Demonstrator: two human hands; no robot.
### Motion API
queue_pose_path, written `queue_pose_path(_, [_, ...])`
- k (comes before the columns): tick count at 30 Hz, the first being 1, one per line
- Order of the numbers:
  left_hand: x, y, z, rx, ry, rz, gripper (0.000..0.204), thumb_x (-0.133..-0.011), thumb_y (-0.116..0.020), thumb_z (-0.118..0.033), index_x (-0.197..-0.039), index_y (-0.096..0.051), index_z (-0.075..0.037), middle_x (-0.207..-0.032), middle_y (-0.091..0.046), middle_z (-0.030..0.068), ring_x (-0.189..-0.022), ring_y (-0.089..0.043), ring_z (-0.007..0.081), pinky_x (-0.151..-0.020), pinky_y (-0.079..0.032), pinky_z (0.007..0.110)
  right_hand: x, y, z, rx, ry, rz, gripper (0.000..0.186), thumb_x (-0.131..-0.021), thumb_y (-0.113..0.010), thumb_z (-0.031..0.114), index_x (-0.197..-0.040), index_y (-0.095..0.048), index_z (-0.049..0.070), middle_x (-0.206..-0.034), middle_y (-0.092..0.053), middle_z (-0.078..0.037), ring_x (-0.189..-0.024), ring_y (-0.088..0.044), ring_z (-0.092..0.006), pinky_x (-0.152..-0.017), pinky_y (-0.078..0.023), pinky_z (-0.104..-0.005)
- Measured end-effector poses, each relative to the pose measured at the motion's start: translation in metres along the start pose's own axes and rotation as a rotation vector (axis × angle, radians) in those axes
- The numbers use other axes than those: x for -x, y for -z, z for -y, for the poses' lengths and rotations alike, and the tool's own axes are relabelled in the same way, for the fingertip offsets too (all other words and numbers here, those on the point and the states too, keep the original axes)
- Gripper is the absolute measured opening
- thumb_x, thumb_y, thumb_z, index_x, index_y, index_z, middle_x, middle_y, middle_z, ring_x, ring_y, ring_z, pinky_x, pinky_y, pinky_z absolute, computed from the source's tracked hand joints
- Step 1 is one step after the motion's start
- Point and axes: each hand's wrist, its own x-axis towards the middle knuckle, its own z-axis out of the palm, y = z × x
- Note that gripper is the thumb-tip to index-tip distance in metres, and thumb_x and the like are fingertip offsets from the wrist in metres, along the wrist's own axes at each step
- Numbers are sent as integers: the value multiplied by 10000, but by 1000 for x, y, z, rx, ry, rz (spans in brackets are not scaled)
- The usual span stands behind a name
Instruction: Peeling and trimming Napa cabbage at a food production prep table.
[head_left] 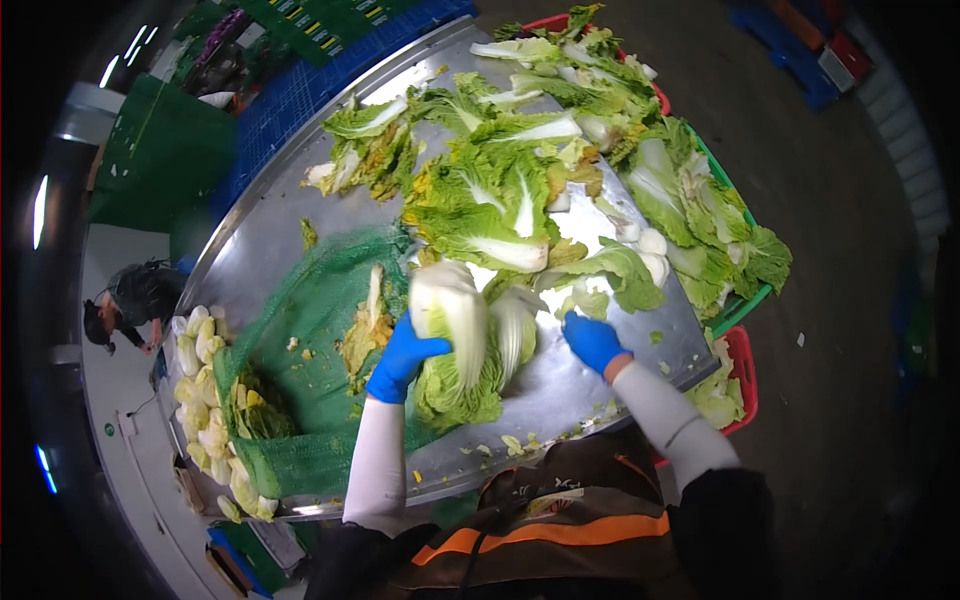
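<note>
My blue-gloved left hand (400, 360) grips a pale cabbage head (448, 320) on the metal table (250, 230); a second cabbage (512, 330) lies against it on the right. To the right of both, my blue-gloved right hand (592, 342) has its fingers curled, and whatever they may hold is hidden. A loose green leaf (620, 275) lies just beyond it. Under and left of the held cabbage spreads a green mesh bag (290, 340) with yellowed leaf scraps. A pile of loose outer leaves (485, 205) covers the middle of the table.
Trimmed pale cabbages (205, 400) line the left edge. A green crate (760, 292) of leaves and red crates (740, 375) stand along the right edge. A blue pallet (290, 100) lies beyond the table, another (775, 50) at top right. Another person (135, 300) bends over at the far left.
</note>
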Motion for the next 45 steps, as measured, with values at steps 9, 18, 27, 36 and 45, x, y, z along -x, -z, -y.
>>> queue_pose_path(9, [-2, -67, -9, 204, -346, -296, 948, -524, -929, -193, -1313, -439, 2, -1187, -597, 125, -1057, -603, 238, -930, -502, 377, -194, 141, -5, -60, -211, -358, 344, -909, -539, 378, -926, -619, 44, -868, -667, -223, -788, -667, -348, -693, -516, -467])
queue_pose_path(18, [2, -108, 79, -358, -554, -326, 1041, -593, -918, -218, -1412, -298, -49, -1425, -377, 161, -1324, -380, 281, -1086, -351, 421, 8, 123, 43, -1672, -860, 382, 610, -876, -528, 646, -894, -618, 42, -555, -519, 1, -381, -441, -106, -350, -367, -242])
queue_pose_path(27, [58, -115, 173, 260, 36, -373, 703, -824, -748, -152, -1400, -370, -8, -1322, -513, 134, -1122, -560, 203, -942, -469, 329, 80, 56, 68, -1272, -391, 179, 487, -789, -701, 108, -1228, -534, -18, -1041, -641, -63, -910, -599, -121, -813, -502, -282])
queue_pose_path(36, [60, -49, 156, -362, -52, -276, 773, -735, -825, -340, -1319, -471, 24, -1113, -631, 177, -1046, -601, 265, -928, -467, 370, -2, 100, -8, -904, -371, 38, 497, -739, -777, 191, -1139, -553, -2, -984, -636, -83, -818, -619, -160, -702, -530, -323])
queue_pose_path(45, [76, -81, 150, -1091, -314, -582, 891, -607, -870, -371, -1331, -464, -45, -1231, -514, 232, -1121, -511, 407, -940, -438, 466, -69, 164, 53, -1081, -365, -314, 323, -856, -713, 292, -1026, -615, 34, -671, -566, 15, -495, -490, -65, -461, -413, -226])
